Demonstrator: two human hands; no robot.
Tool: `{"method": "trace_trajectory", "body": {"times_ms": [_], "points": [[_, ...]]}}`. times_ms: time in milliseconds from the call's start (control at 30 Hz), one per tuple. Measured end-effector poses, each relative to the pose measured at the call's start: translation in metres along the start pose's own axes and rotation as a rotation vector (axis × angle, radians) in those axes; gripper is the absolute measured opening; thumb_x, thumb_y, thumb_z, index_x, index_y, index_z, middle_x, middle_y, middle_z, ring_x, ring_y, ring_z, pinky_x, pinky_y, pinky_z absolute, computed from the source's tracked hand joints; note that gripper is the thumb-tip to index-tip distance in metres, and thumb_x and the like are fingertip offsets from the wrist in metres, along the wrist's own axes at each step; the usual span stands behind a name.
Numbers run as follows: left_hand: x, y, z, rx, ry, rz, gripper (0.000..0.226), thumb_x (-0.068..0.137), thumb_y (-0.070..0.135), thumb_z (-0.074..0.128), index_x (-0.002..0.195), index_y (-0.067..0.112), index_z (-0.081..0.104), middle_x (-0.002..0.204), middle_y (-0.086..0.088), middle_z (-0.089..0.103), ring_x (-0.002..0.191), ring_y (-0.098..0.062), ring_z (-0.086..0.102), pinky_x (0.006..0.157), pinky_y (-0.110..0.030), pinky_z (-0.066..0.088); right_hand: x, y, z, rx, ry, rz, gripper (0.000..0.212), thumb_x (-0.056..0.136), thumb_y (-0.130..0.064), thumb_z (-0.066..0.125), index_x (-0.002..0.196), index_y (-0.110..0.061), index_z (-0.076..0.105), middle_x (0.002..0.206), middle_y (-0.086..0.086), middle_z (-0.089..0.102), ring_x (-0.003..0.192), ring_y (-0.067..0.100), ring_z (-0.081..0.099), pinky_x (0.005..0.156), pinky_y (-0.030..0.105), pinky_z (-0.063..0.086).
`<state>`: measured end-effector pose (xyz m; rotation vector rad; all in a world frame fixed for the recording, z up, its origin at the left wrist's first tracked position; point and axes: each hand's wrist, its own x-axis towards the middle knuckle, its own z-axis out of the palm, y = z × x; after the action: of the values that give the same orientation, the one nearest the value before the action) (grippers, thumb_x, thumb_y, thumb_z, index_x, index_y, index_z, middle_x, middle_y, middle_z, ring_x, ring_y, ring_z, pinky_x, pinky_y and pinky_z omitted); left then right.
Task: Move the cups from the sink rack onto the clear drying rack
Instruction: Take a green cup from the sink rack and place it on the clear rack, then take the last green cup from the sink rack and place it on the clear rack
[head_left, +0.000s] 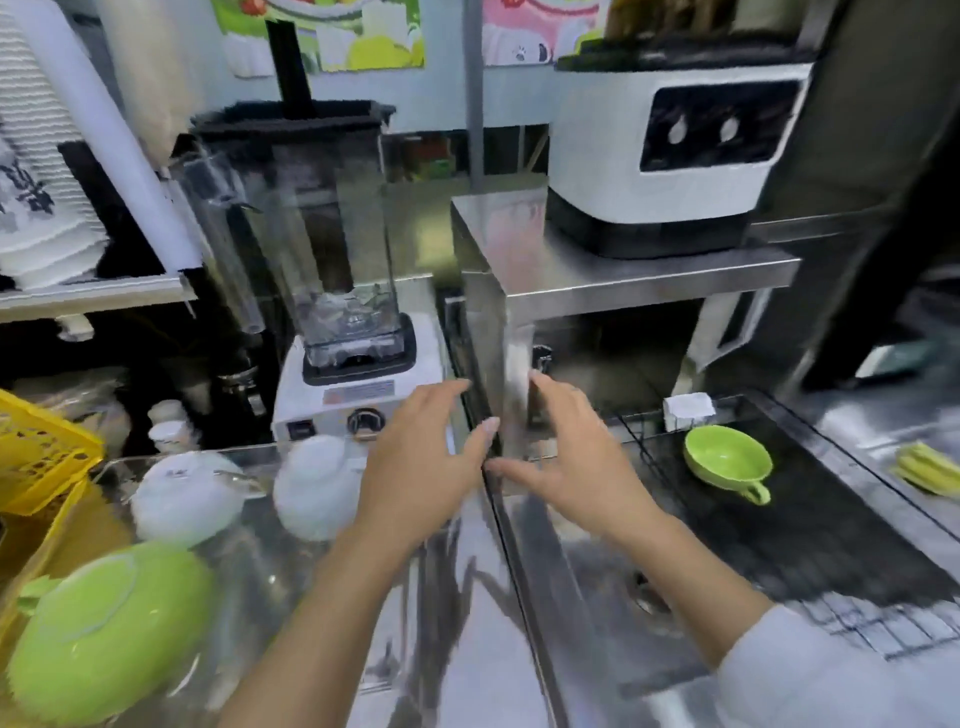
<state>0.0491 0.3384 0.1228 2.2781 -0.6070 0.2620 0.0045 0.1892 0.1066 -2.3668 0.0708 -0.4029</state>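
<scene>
A green cup (727, 461) with a handle sits upright on the black wire sink rack (841, 525) at the right. On the clear drying rack (249, 561) at the left stand two white cups, upside down (184, 496) (317, 486), and a large green cup (104, 634), also upside down. My left hand (423, 467) hovers open over the right end of the clear rack. My right hand (569, 460) is open too, over the left edge of the sink, well left of the green cup. Neither hand holds anything.
A blender (332, 291) stands behind the clear rack. A steel shelf (623, 280) with a white machine (670, 156) overhangs the sink's back. A yellow crate (36, 457) is at the far left. A white sponge (688, 410) lies at the sink rack's back edge.
</scene>
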Motion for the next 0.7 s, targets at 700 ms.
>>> {"method": "trace_trajectory", "body": {"times_ms": [700], "points": [[0.084, 0.117, 0.349, -0.164, -0.617, -0.281, 0.067, 0.082, 0.046, 0.058, 0.132, 0.007, 0.036, 0.132, -0.016, 0.05, 0.12, -0.031, 0.048, 0.101, -0.042, 0.041, -0.006, 0.316, -0.125, 0.186, 0.055, 0.761, 0.086, 0.081, -0.045, 0.061, 0.144, -0.008, 0.015, 0.149, 0.018, 0.03, 0.135, 0.029, 0.032, 0.106, 0.035, 0.031]]}}
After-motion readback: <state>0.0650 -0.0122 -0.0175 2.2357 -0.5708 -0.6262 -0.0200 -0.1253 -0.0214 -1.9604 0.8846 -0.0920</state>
